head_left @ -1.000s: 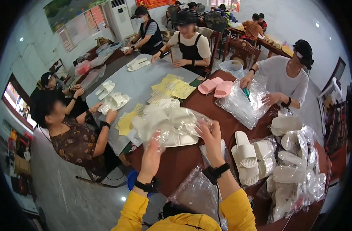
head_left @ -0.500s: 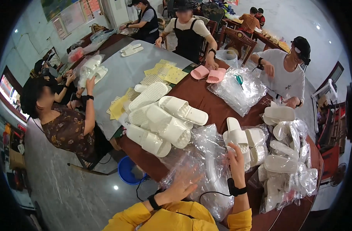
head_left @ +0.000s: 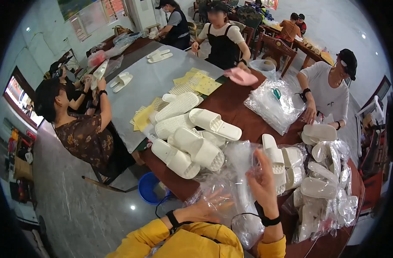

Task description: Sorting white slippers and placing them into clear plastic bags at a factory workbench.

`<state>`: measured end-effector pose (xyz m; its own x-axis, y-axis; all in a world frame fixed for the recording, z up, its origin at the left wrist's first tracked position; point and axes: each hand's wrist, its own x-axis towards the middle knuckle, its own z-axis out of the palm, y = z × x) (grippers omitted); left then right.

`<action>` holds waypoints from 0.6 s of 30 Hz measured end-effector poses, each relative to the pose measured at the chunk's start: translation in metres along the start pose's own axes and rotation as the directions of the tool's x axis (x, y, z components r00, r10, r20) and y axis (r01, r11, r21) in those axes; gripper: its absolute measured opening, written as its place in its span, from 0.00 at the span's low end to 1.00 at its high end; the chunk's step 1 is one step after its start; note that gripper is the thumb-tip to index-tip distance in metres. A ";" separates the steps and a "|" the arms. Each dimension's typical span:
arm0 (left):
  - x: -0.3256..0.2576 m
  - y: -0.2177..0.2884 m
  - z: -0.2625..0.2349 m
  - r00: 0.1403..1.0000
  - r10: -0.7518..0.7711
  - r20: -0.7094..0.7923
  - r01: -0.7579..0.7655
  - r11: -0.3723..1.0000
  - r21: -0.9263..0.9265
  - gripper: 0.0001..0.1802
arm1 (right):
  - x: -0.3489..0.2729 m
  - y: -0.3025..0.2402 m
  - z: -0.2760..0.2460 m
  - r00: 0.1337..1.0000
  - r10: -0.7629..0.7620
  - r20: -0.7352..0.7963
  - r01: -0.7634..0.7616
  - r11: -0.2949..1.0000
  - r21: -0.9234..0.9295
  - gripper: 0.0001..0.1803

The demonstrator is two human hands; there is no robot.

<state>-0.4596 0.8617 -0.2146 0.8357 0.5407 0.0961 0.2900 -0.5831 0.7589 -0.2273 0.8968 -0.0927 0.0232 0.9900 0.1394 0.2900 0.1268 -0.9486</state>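
Observation:
My left hand (head_left: 211, 205) lies low in front of me with its fingers stretched out, partly covered by a clear plastic bag (head_left: 213, 185). My right hand (head_left: 264, 187) is raised over the crumpled clear plastic, its thumb and fingers bent around a bit of the film. Just beyond my hands is a heap of loose white slippers (head_left: 175, 159), some with their textured soles up. Right beside my right hand stands a row of white slippers (head_left: 272, 150) with bumpy insoles.
Bagged white slippers (head_left: 319, 188) pile up at the right. A stack of clear bags (head_left: 271, 107) bears green scissors (head_left: 276, 93). Yellow printed sheets (head_left: 209, 84) lie on the grey tabletop. A blue bucket (head_left: 150, 189) stands on the floor. Co-workers sit around; one handles pink slippers (head_left: 240, 76).
My right hand has come away from the row of white slippers to the clear plastic. Across the table, a co-worker has lifted the pink slippers. The whole view has shifted slightly.

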 end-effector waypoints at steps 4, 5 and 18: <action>-0.029 -0.047 0.001 0.985 -0.169 -0.020 0.164 0.911 0.377 0.35 | -0.011 -0.086 -0.022 0.999 -0.046 -0.017 0.046 0.998 0.039 0.46; -0.033 -0.061 0.000 0.971 -0.209 -0.113 0.238 0.856 0.458 0.34 | -0.020 -0.094 -0.029 0.997 0.012 -0.074 -0.001 0.989 0.145 0.46; 0.011 -0.147 -0.017 0.778 -0.245 -0.579 0.607 0.529 0.592 0.36 | -0.180 0.038 -0.087 0.798 0.565 -0.210 -0.380 0.742 0.553 0.51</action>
<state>-0.5009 0.9630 -0.3141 0.3092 0.9142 0.2619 0.9373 -0.3395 0.0784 -0.1366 0.7179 -0.1293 0.3827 0.8488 -0.3647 -0.3225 -0.2472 -0.9137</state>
